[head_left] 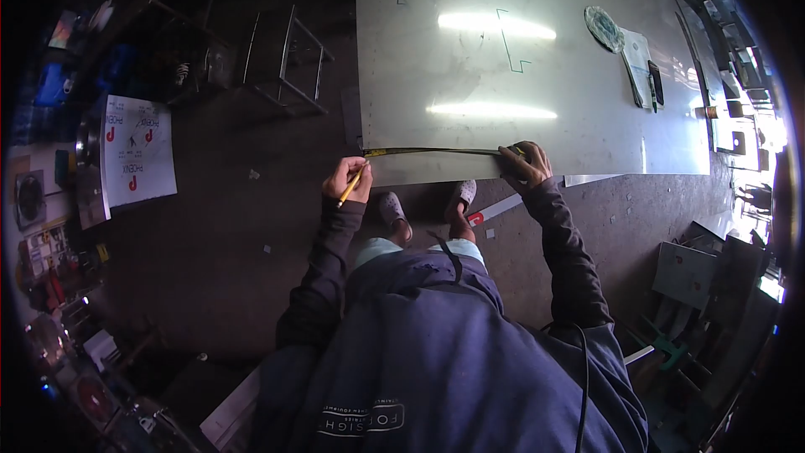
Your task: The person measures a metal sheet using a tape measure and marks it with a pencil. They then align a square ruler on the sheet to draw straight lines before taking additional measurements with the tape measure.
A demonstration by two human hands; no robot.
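Note:
A large shiny metal sheet (470,134) fills the upper right in front of me, with dark lines drawn on it. A tape measure (436,150) is stretched out along its near edge. My left hand (348,179) is closed around a yellow pencil (350,188) by the sheet's left edge, close to the tape's end. At the tape's other end, my right hand (526,164) grips the tape measure's case, which the fingers mostly cover.
A round roll (604,28), papers (639,67) and a dark phone-like object (655,84) lie on the sheet's right part. A metal frame (289,63) stands left of it. A printed panel (139,151) is farther left. A green stool-like object (671,351) sits lower right.

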